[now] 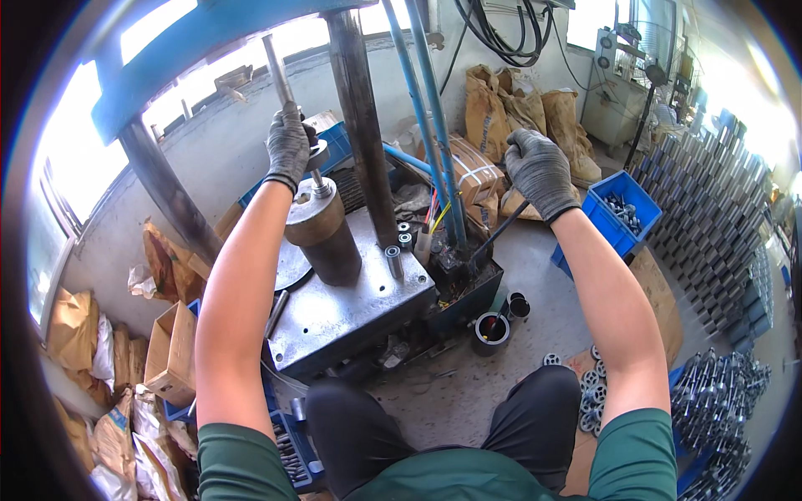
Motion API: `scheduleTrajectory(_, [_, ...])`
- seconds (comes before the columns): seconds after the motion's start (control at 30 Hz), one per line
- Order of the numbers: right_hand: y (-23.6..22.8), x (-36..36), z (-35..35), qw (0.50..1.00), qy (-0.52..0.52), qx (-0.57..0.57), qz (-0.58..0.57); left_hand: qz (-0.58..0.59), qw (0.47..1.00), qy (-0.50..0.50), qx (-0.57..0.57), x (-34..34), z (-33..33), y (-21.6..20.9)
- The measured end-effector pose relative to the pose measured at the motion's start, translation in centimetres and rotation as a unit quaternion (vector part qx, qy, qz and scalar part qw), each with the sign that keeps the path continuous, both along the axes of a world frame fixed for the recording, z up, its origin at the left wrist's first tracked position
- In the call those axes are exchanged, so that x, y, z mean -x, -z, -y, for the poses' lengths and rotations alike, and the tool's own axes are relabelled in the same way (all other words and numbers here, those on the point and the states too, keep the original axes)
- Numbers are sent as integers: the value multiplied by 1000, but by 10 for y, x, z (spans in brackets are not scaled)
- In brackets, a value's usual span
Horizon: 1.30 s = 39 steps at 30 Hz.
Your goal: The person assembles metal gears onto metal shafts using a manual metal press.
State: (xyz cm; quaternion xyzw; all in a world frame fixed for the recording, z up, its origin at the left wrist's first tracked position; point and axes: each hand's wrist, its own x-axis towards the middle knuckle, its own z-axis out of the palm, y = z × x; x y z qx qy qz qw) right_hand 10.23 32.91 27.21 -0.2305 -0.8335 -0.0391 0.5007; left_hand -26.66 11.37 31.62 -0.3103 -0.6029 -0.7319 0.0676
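My left hand (288,149), in a grey glove, is wrapped round an upright metal rod (277,71) that rises above the fist. Just beside its fingers a metal ring (318,155) sits on a thin shaft standing in the top of a thick steel cylinder (330,238). That cylinder rests on the press's steel table (342,321). On the right, my gloved right hand (541,174) is closed round the upper end of a dark lever (499,227), which slants down to the press's side box. Short metal sleeves (394,261) stand on the table near the press column (362,125).
A blue crate (622,219) of small metal parts stands right of the lever. Stacked metal tubes (710,217) fill the far right. Loose shafts (718,417) and wheel-like discs (593,388) lie nearer. A cardboard box (171,355) and paper sacks (75,330) are at left.
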Motion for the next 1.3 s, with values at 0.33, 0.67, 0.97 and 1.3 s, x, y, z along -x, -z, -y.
scheduleTrajectory(0.33, [14, -48, 23, 996, -74, 21, 38, -22, 999, 15, 29, -12, -6, -3])
scheduleTrajectory(0.67, [60, -142, 68, 931, -89, 119, 333, -18, 1000, 15, 7, -14, 4, -1])
scheduleTrajectory(0.97, [64, -151, 88, 854, -202, 215, 428, -20, 999, 1, 40, -17, 6, -1])
scheduleTrajectory(1.3, [105, -187, 113, 760, -171, 252, 575, -30, 999, 7, 29, -10, 4, -1])
